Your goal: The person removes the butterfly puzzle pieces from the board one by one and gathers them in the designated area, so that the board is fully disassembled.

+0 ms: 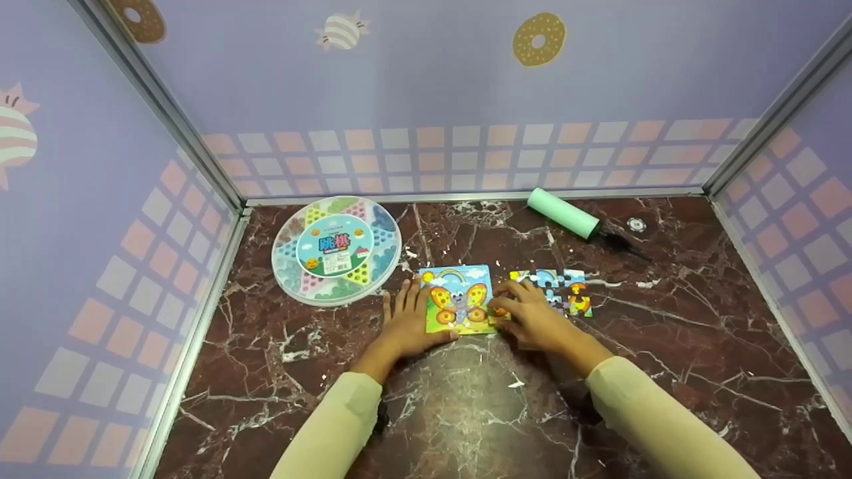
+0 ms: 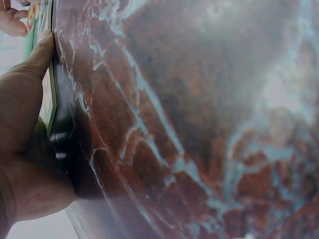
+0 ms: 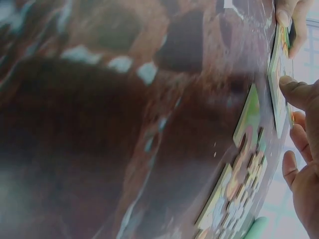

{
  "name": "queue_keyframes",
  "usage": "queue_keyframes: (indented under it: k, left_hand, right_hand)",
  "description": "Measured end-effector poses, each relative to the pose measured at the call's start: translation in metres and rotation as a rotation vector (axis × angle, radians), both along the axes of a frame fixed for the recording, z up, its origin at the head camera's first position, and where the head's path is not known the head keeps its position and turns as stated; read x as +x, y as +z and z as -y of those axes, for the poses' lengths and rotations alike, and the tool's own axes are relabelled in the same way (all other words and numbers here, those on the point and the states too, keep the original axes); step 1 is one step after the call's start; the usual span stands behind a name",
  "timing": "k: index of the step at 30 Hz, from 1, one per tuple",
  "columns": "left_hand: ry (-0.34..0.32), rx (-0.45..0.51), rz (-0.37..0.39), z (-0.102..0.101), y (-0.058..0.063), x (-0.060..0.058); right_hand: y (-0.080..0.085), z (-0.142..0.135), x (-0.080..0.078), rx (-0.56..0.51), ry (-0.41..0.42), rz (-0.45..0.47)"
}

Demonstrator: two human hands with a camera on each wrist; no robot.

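A square butterfly picture puzzle board (image 1: 459, 299) lies flat on the marbled table. My left hand (image 1: 406, 329) rests along its left side, fingers extended and thumb on the lower edge. At the board's right edge, my right hand (image 1: 536, 319) pinches a small orange and green puzzle piece (image 1: 499, 319), partly covered by the fingers. Just right of that hand sits a group of puzzle pieces (image 1: 578, 303), some hidden behind it. The right wrist view shows these pieces (image 3: 249, 119) edge-on and the right thumb at the board (image 3: 275, 94).
A round, clear-lidded Chinese checkers set (image 1: 293, 279) stands at the back left. Behind the pieces lie a mint-green cylinder (image 1: 564, 213) with a black end and a small round white token (image 1: 636, 225). Patterned purple walls (image 1: 426, 86) enclose the table at back and sides.
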State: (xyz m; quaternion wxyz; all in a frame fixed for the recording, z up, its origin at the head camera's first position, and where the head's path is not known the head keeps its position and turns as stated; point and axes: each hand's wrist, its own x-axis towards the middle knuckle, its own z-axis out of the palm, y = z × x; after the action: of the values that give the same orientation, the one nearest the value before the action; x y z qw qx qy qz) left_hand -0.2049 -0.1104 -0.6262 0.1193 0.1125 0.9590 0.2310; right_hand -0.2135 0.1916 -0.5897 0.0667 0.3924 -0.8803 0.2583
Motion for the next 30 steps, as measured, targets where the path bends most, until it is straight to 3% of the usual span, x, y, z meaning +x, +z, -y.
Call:
queue_keyframes:
  k: [13, 30]
  left_hand:
    - [-0.001, 0.014, -0.007, 0.001, 0.000, 0.000]
    - [-0.003, 0.031, -0.004, 0.001, 0.002, 0.001]
  right_hand:
    - [-0.002, -0.034, 0.007, -0.014, -0.034, -0.055]
    - [-0.002, -0.091, 0.028, -0.042, -0.103, -0.013]
